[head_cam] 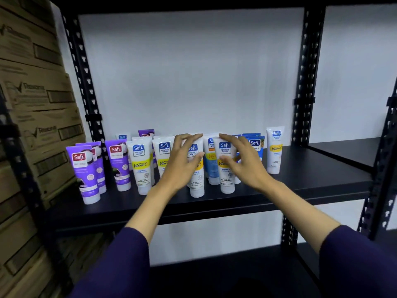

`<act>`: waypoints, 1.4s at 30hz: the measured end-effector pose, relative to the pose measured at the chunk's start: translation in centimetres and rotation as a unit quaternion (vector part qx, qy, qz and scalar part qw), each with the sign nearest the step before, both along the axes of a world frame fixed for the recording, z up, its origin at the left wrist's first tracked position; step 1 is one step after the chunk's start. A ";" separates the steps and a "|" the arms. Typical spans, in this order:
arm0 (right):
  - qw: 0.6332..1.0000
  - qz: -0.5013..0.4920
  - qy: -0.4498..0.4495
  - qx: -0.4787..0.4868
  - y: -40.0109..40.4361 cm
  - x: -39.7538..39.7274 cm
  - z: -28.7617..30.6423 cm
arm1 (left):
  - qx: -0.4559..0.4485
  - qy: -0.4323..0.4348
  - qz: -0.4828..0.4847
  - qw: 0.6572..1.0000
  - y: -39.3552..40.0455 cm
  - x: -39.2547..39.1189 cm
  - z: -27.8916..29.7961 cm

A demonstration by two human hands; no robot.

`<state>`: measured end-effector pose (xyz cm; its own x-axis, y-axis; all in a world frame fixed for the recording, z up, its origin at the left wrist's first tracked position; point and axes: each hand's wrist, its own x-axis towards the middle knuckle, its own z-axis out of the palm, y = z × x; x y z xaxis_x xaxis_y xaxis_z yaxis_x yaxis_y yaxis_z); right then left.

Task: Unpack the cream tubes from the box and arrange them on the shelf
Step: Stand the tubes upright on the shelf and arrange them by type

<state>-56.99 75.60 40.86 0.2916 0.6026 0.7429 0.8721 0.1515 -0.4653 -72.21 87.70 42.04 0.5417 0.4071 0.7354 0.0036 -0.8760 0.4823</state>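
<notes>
Several Safi cream tubes stand cap-down in rows on the black shelf (300,181). Purple tubes (84,173) are at the left, white Vitamin C tubes (140,166) in the middle, blue tubes (254,143) behind on the right. My left hand (182,164) holds a white tube (197,186) at the front of the row, fingers over its top and thumb on its face. My right hand (247,162) holds the neighbouring white tube (227,181) the same way. Both tubes stand on the shelf. No unpacking box is in view.
One white tube (274,151) stands alone at the right of the group, with bare shelf beyond it. Stacked cardboard cartons (32,104) fill the left side. Black perforated posts (305,82) frame the bay. A lower shelf (214,272) lies beneath.
</notes>
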 end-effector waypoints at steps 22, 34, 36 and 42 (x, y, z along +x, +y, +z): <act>0.972 -0.068 0.144 0.172 -2.6 0.6 -6.1 | -0.068 -0.066 -0.064 0.993 -5.6 5.3 -6.6; 0.974 -0.139 0.174 0.044 -11.5 13.1 -6.1 | -0.107 0.013 -0.192 0.975 -12.6 18.6 -5.3; 0.974 -0.132 0.179 0.034 -11.9 13.8 -6.1 | -0.106 0.027 -0.174 0.979 -12.5 19.7 -5.4; 0.971 -0.139 0.185 0.055 -11.8 14.5 -7.3 | -0.111 0.040 -0.177 0.977 -12.5 20.4 -5.9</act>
<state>-42.48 63.84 33.53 0.6916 0.3849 0.6112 0.6621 0.0001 -0.7494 -51.80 75.21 36.13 0.7293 0.3285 0.6001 -0.2358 -0.7027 0.6712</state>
